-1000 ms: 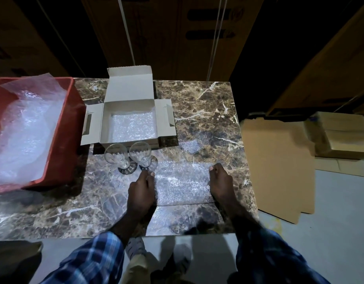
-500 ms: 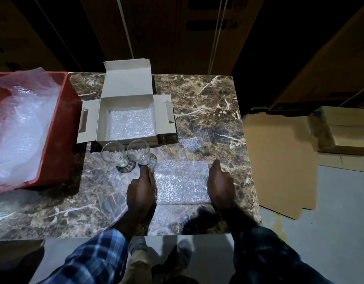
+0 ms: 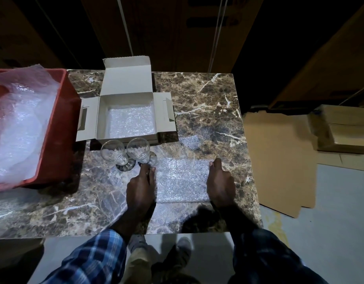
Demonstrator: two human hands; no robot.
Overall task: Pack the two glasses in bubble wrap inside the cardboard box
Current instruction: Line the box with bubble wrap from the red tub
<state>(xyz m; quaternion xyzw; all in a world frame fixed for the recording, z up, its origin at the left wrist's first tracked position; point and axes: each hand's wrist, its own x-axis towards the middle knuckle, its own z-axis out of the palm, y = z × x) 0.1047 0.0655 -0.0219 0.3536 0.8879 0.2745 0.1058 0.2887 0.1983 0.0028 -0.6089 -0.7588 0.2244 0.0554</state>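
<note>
Two clear stemmed glasses, the left glass (image 3: pixel 113 151) and the right glass (image 3: pixel 139 149), stand upright on the marble table (image 3: pixel 207 99) just in front of the open white cardboard box (image 3: pixel 126 117). A bubble wrap piece lines the box floor. A flat bubble wrap sheet (image 3: pixel 182 180) lies on the table near the front edge. My left hand (image 3: pixel 140 186) presses the sheet's left edge, its fingertips close to the right glass's foot. At the sheet's right edge my right hand (image 3: pixel 221 183) rests with fingers pointing forward.
A red bin (image 3: pixel 58 128) full of loose bubble wrap (image 3: pixel 17 128) stands at the table's left. Flattened cardboard (image 3: pixel 279 160) and folded boxes (image 3: pixel 341 130) lie on the floor to the right. The table's right edge runs close to my right hand.
Both hands stay at the sheet's two side edges. The glasses and box have not moved; only the view has shifted slightly.
</note>
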